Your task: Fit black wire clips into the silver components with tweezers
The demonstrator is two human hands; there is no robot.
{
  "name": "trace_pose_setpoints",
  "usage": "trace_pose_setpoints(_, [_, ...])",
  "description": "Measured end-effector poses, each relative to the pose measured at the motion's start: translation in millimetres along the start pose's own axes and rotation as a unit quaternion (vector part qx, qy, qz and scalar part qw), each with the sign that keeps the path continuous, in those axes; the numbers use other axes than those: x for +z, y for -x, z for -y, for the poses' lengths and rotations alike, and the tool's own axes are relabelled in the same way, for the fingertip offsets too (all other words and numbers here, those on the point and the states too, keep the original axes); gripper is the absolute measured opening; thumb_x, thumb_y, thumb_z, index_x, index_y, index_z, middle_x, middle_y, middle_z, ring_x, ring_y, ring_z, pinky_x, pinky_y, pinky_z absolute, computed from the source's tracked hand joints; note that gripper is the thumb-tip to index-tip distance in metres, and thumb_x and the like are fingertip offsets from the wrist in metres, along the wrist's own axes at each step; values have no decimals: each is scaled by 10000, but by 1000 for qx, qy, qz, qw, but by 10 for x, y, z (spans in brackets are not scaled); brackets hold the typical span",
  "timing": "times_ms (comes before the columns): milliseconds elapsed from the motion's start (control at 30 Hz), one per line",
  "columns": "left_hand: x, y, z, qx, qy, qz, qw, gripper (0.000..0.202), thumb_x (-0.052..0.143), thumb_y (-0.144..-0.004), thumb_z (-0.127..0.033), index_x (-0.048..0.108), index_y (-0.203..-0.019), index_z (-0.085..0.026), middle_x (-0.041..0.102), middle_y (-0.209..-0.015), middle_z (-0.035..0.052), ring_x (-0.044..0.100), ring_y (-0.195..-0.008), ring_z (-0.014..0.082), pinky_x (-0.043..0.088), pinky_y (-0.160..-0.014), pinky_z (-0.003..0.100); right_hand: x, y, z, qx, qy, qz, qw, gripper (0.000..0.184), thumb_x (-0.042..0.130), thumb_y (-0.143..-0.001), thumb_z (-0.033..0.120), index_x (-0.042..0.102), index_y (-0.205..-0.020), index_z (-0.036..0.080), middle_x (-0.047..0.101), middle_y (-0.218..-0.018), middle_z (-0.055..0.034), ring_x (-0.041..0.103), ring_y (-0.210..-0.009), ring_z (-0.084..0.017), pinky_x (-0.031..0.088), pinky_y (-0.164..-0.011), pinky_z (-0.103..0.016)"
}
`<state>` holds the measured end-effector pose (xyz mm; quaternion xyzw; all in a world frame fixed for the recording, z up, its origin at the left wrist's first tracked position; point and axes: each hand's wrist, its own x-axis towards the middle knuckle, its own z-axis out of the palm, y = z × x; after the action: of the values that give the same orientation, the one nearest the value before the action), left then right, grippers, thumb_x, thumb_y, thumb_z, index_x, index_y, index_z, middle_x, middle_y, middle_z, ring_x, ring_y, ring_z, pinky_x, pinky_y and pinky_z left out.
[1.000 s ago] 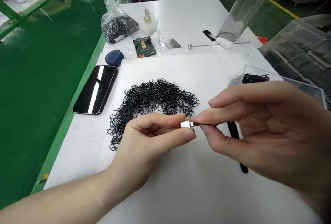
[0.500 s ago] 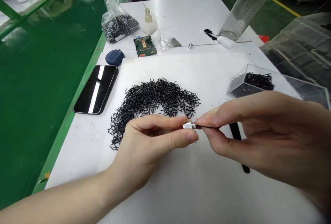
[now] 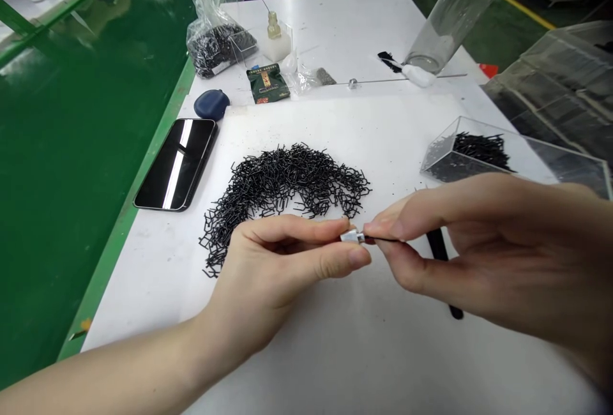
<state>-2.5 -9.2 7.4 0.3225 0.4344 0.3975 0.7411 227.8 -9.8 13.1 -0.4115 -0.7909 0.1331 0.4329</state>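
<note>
One hand, your L hand (image 3: 272, 268), is pinching the silver piece (image 3: 352, 236); your R hand (image 3: 493, 236) is gripping a thin black strip (image 3: 383, 239) just R of it, both long axes running approx. sideways, in line. Black-bits pile (image 3: 292, 175) is lying beyond on the bench (image 3: 335, 351).

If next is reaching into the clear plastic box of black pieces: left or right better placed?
Right, probably: the right grip looks nearer the clear plastic box, though it pinches a thin black strand. The left grip is farther across, pinching a small, silvery, metallic-looking block.
</note>
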Motion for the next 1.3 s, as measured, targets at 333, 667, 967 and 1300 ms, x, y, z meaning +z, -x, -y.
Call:
trace_pose_setpoints(333, [12, 2, -2, 10, 5, -10, 1000, 302, 1250, -647, -362, 983, -783, -327, 949, -872, -14, 841, -787, 90, 672, -800, 119, 4, -14, 36, 17, -9, 10, 1000, 284, 806, -980, 116, 766, -960, 397, 912, -874, 126, 887, -670, -183, 804, -715, -314])
trace_pose_setpoints(667, [1, -29, 18, 21, 7, -14, 1000, 293, 1246, -660, -333, 981, -784, -315, 918, -844, -35, 788, -753, 61, 633, -714, 97, 24, -68, -3, -11, -27, -9, 1000, 358, 804, -935, 35, 785, -922, 392, 908, -877, 107, 848, -632, -186, 791, -650, -328])
trace_pose_setpoints(967, [4, -49, 3, 24, 0, -28, 999, 323, 1224, -623, -172, 987, -796, -309, 887, -814, -16, 764, -760, 91, 617, -700, 136, 47, -41, -49, -14, -59, -21, 998, 387, 816, -936, 22, 842, -952, 408, 916, -913, 87, 904, -749, -229, 792, -646, -377])
trace_pose_setpoints(1300, [21, -25, -2, 26, 4, -32, 999, 334, 1230, -596, -181, 976, -784, -289, 884, -815, 4, 767, -774, 121, 644, -750, 200, 59, -42, -80, -17, -86, -18, 996, 391, 826, -919, 3, 849, -980, 389, 917, -931, 73, 919, -791, -229, 814, -692, -375])
